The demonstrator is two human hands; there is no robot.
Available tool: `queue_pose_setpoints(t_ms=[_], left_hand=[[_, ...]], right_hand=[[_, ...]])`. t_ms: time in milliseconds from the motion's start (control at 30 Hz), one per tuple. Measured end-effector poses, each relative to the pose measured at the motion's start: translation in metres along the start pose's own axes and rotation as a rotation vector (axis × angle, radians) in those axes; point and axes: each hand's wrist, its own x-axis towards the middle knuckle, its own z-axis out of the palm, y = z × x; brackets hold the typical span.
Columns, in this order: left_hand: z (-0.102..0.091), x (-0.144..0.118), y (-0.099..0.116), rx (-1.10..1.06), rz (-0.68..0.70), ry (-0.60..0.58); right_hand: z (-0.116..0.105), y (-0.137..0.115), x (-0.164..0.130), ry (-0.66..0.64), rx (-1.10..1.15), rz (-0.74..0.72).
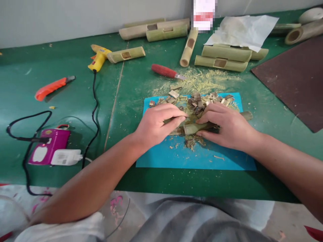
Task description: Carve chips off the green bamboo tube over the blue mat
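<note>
My right hand [222, 124] is closed around a short bamboo tube [194, 127] above a blue sheet. Thumb and forefinger of my left hand [164, 122] pinch together just left of the tube's end; what they hold, if anything, is too small to name. Dark and pale bamboo chips [198, 101] are heaped just beyond my hands. Under the tube lies a clump of fine shavings [193, 143]. The blue sheet [161, 156] lies flat on the green table. Part of another bamboo piece [246, 115] shows behind my right hand.
A red-handled knife [165, 71] lies among sawdust beyond the sheet. Cut bamboo tubes [166, 32] line the back. At left are a yellow glue gun [99, 58], an orange utility knife [54, 88] and a purple power strip [47, 148] with cords. A brown board [295, 77] lies right.
</note>
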Motion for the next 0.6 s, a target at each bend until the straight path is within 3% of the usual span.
queue_pose_setpoints(t_ms=[300, 433, 600], left_hand=[[-0.0025, -0.0040, 0.0039, -0.141, -0.309, -0.023], [-0.0014, -0.0038, 0.0032, -0.056, -0.162, -0.007], [-0.0024, -0.0047, 0.0037, 0.053, 0.071, -0.077]], right_hand=[[-0.0003, 0.0014, 0.0001, 0.004, -0.025, -0.023], [-0.0005, 0.0002, 0.0004, 0.011, -0.026, -0.027], [-0.0003, 0.0002, -0.0001, 0.008, -0.024, -0.019]])
